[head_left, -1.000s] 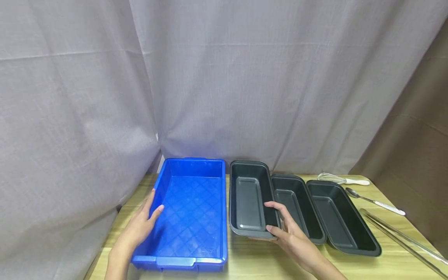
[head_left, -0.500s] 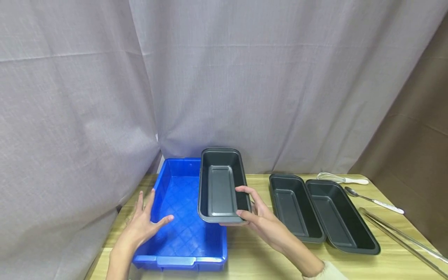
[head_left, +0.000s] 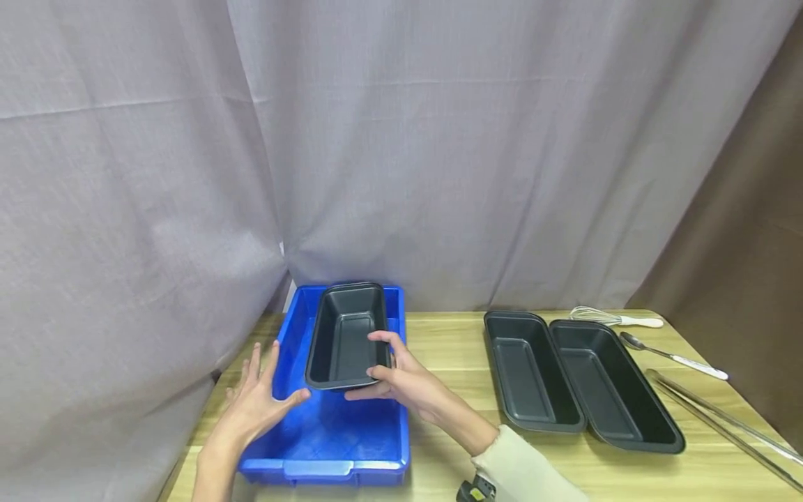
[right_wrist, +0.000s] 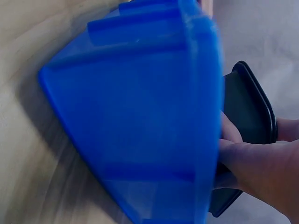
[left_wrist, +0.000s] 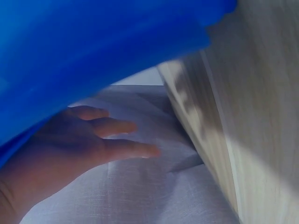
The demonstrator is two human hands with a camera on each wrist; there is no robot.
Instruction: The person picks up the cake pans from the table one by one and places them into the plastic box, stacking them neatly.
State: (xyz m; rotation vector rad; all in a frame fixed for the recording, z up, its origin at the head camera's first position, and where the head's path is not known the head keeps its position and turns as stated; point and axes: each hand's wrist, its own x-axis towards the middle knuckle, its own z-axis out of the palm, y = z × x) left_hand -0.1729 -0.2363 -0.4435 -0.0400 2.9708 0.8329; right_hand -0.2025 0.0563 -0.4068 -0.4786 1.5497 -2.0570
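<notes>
My right hand [head_left: 408, 380] grips the near right corner of a dark loaf pan [head_left: 353, 338], thumb and a finger over its rim. The pan is over the far part of a blue plastic bin [head_left: 323, 470], slightly tilted. In the right wrist view the bin's wall [right_wrist: 126, 107] covers part of the pan [right_wrist: 252, 107] and some of my fingers. My left hand [head_left: 254, 404] is at the bin's left rim, fingers spread, thumb reaching over the inside. From the left wrist, several fingers [left_wrist: 126, 149] show outstretched beneath the bin's rim [left_wrist: 103, 70], holding nothing.
Two more dark loaf pans [head_left: 523, 369] [head_left: 617, 383] stand side by side on the wooden table [head_left: 448, 348]. To their right lie a whisk [head_left: 611, 318], a long-handled spoon [head_left: 674, 357] and metal tongs [head_left: 721, 422]. A grey curtain [head_left: 439, 153] hangs behind the table.
My right hand has carried the loaf pan leftward from beside the other two pans to over the blue bin, then lower. My left hand's fingers have spread wider at the bin's left rim.
</notes>
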